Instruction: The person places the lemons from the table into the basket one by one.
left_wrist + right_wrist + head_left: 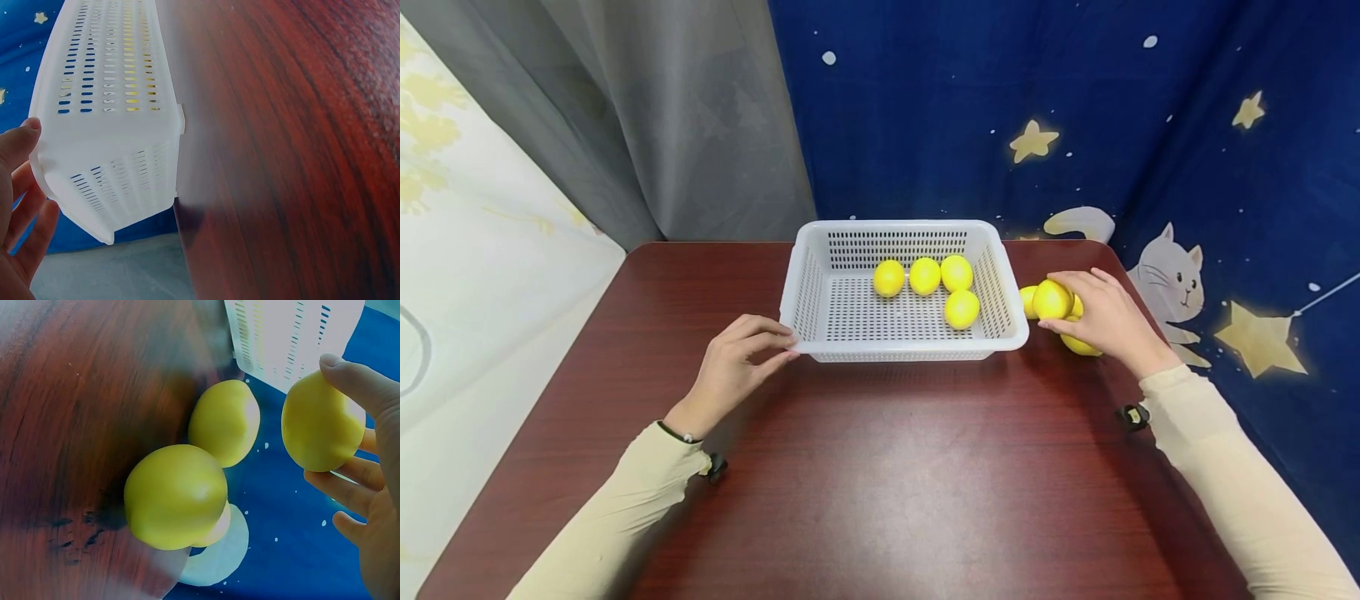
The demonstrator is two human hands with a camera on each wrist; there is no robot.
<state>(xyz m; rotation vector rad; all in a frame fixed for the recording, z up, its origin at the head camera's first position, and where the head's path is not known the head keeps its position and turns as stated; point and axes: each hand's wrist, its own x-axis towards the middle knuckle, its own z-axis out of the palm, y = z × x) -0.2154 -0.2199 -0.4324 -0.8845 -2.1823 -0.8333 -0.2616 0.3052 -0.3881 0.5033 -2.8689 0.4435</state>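
Observation:
A white plastic basket (910,345) with slotted walls stands at the table's far edge. Inside it, toward the right, sit several yellow lemons (925,276). My left hand (730,362) pinches the rim at the near left corner; in the left wrist view the thumb and fingers lie on either side of the rim. To the right of the basket, my right hand (1108,317) holds one lemon (322,422) between thumb and fingers, above the table. Beneath and beside that hand, other lemons (175,497) rest close together on the tabletop, partly hidden in the head view.
The dark red wooden table (887,483) has its far edge just behind the basket. A blue curtain (925,108) with stars and a cat hangs behind and to the right, a grey curtain (715,125) at back left, and a pale cloth (482,233) on the left.

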